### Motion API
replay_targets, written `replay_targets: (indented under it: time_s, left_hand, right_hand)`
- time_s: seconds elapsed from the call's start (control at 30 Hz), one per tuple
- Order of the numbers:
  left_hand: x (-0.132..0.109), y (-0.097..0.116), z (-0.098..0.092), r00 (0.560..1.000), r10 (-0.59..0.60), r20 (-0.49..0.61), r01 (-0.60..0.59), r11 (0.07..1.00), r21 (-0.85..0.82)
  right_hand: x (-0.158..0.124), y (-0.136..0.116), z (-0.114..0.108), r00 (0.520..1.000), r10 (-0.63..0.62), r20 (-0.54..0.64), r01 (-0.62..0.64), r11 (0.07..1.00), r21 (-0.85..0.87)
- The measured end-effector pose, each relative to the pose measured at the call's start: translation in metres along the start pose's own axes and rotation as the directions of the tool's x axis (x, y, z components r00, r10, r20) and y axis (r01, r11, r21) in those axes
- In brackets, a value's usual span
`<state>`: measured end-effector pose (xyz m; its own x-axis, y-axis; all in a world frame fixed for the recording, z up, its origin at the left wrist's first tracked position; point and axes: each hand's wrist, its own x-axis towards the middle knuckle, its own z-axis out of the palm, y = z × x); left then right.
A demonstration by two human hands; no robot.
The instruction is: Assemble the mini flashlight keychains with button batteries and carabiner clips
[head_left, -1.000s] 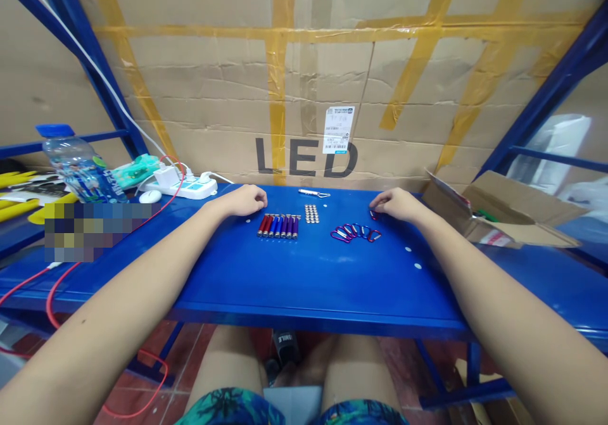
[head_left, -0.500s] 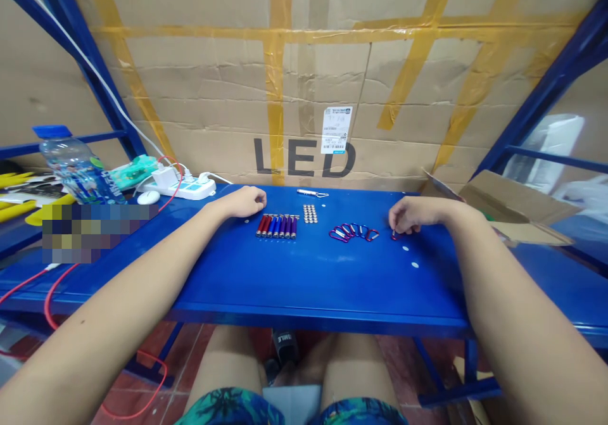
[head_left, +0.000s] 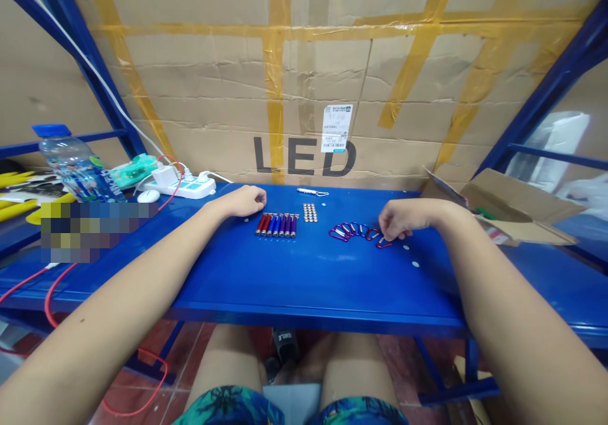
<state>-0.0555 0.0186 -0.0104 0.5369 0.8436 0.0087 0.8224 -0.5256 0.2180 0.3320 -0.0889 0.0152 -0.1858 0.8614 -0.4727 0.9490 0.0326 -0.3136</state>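
My right hand pinches a red carabiner against the blue tabletop, at the right end of a fanned row of carabiners in purple, blue and red. With its fingers curled in, my left hand rests on the table and shows nothing in its grip. Just right of it stands a tight row of small metal flashlight tubes, red, blue and purple. Beside these lies a block of button cells in neat rows. Farther back is a silver keychain flashlight with its clip attached.
At the left are a bottle, a white power strip with cables, and yellow-handled items. An open cardboard box stands at the right. A large taped carton closes off the back. Small white spots dot the tabletop.
My right hand has moved slightly left with the red carabiner, bringing it down beside the end of the row. My left hand has stayed in place.
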Motion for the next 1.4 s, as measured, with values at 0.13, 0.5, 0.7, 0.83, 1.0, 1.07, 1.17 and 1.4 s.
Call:
replay_targets:
  time_s: [0.13, 0.5, 0.7, 0.83, 1.0, 1.07, 1.17, 1.4]
  left_hand:
    - [-0.001, 0.002, -0.001, 1.0, -0.002, 0.006, 0.002, 1.0, 0.008]
    - [-0.002, 0.002, -0.002, 1.0, -0.008, 0.012, 0.008, 1.0, 0.0]
    - [-0.002, 0.002, -0.002, 1.0, -0.012, 0.014, 0.012, 1.0, 0.003]
    - [-0.002, 0.003, -0.002, 1.0, -0.022, 0.02, 0.022, 1.0, 0.003]
    - [-0.002, 0.003, -0.002, 1.0, -0.021, 0.019, 0.021, 1.0, 0.003]
    - [-0.001, 0.003, -0.002, 1.0, -0.018, 0.023, 0.018, 1.0, -0.001]
    - [-0.001, 0.001, -0.001, 1.0, -0.011, 0.017, 0.011, 1.0, 0.006]
    - [0.007, 0.005, 0.007, 0.988, -0.01, -0.153, 0.011, 1.0, 0.004]
  right_hand:
    - [0.001, 0.0, 0.0, 1.0, -0.005, 0.0, 0.005, 1.0, 0.009]
    - [0.001, -0.001, 0.001, 1.0, 0.018, -0.011, -0.018, 1.0, 0.004]
    - [0.002, -0.001, 0.002, 1.0, 0.022, -0.014, -0.022, 1.0, 0.004]
    - [0.003, -0.001, 0.002, 0.999, 0.028, -0.016, -0.028, 1.0, 0.002]
    - [0.002, -0.001, 0.002, 1.0, 0.027, -0.001, -0.027, 0.999, 0.034]
    - [0.001, -0.002, 0.001, 1.0, 0.028, -0.004, -0.027, 0.998, 0.049]
    - [-0.001, -0.002, -0.001, 0.997, 0.044, -0.067, -0.04, 0.997, 0.058]
    - [0.005, -0.009, -0.002, 0.896, -0.022, -0.443, 0.025, 1.0, 0.0]
